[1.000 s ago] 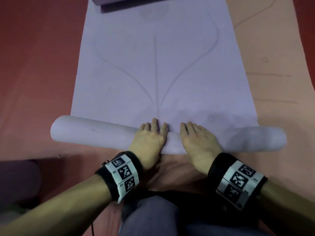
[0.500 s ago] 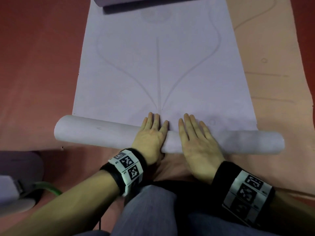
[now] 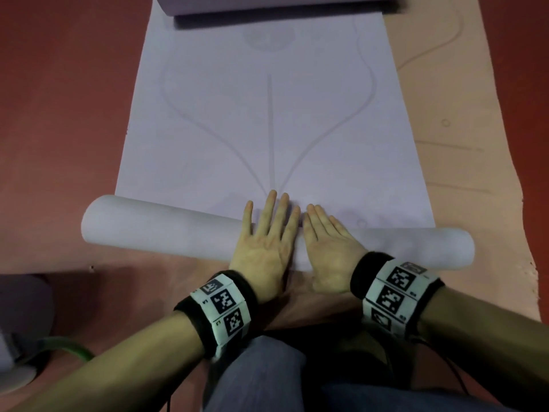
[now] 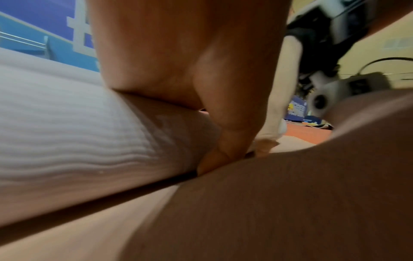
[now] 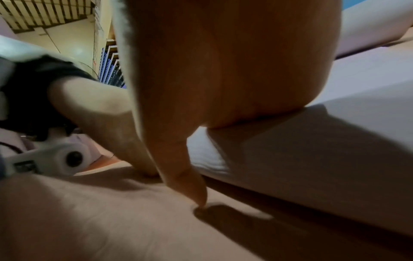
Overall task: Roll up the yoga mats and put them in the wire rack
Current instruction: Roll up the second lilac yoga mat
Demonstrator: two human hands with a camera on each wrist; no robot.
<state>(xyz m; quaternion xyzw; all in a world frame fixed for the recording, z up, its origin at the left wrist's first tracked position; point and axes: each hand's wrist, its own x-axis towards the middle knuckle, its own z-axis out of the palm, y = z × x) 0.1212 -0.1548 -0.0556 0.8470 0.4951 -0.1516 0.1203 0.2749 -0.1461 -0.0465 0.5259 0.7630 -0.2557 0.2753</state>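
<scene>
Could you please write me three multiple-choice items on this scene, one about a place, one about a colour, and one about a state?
1. Where do both hands rest?
A. on the rolled part of the purple mat
B. on the red floor
C. on the wire rack

2. What colour is the mat lying under the purple one?
A. green
B. peach
C. black

3. How far is the purple mat rolled?
A. fully
B. not at all
C. partly

Answers:
1 A: the left hand and right hand lie flat on the roll.
2 B: the peach mat shows to its right.
3 C: the purple mat lies mostly flat beyond the roll.
</scene>
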